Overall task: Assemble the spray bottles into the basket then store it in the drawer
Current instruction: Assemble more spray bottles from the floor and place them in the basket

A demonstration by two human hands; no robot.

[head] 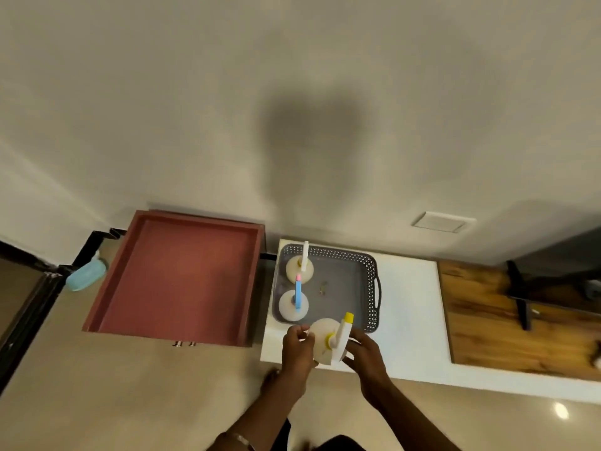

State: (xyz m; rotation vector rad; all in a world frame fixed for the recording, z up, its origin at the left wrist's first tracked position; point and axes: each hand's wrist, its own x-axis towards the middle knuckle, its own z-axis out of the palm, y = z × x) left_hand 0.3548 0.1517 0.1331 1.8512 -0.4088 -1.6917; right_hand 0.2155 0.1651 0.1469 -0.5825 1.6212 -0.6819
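A grey perforated basket sits on a white counter. Two white spray bottles stand along its left side: one with a white sprayer head at the back, one with a blue and pink head in front of it. A third white bottle with a yellow-tipped sprayer hangs just above the basket's near edge. My left hand grips its body on the left. My right hand holds it by the sprayer side. A reddish open drawer lies to the left of the basket.
A wooden surface adjoins the counter on the right, with a dark stand on it. A light blue object lies left of the drawer. A white plate is set in the wall behind. The tiled floor is below.
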